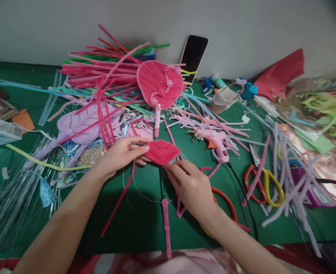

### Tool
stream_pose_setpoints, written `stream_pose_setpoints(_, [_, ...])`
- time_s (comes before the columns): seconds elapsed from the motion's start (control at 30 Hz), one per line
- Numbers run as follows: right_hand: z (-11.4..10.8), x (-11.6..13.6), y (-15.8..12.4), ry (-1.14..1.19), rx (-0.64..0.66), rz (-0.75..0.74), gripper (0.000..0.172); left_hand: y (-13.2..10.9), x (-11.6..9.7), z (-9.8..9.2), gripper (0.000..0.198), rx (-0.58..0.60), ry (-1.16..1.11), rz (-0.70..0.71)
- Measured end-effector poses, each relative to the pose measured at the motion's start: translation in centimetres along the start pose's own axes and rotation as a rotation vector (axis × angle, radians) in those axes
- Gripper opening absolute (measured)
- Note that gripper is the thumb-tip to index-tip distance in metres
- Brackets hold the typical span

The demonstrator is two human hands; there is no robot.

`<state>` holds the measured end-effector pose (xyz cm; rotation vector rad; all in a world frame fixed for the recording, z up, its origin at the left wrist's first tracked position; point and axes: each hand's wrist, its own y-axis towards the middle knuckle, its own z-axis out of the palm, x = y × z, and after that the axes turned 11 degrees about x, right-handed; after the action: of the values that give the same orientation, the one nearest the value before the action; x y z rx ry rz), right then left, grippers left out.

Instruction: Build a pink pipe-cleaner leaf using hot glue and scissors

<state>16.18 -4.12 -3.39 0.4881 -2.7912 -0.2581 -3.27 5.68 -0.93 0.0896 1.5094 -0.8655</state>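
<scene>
A flat, pointed oval of red pipe cleaners (pixel 163 153) lies between my two hands above the table. My left hand (pixel 129 151) grips its left end, thumb on top and fingers beneath. With closed fingers, my right hand (pixel 189 179) pinches its lower edge; the fingertips are partly hidden. Below hangs or lies a pink wrapped stick (pixel 166 228) with thin wire at its top. Behind my hands is a finished-looking red round fan (pixel 156 83) with pink beaded flowers and a pink handle. A loose red pipe cleaner (pixel 118 201) slants below my left hand.
Bundled pipe cleaners (pixel 99 70) and a lilac leaf-shaped fan (pixel 82 121) cover the left back. A phone (pixel 195 53) leans on the wall. A pink glue gun (pixel 217 144), red-handled scissors (pixel 252 184), yellow-handled scissors (pixel 273 188) and a small bucket (pixel 223 99) sit right.
</scene>
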Motion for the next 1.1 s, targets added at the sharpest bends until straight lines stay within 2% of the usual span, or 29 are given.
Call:
stream_pose_setpoints(0.47, [-0.13,0.05,0.13,-0.008,0.022,0.005,0.018,-0.03,-0.07,-0.10,0.051,0.000,0.021,0.000])
stream_pose_setpoints(0.67, [-0.23,-0.07,0.11,0.023,0.130,-0.058,0.040,-0.02,-0.02,0.01,0.048,-0.003,0.007,0.011])
stream_pose_setpoints(1.1, [-0.17,-0.04,0.32,-0.073,0.144,-0.089,0.057,-0.02,0.12,-0.14,0.050,0.023,0.000,0.000])
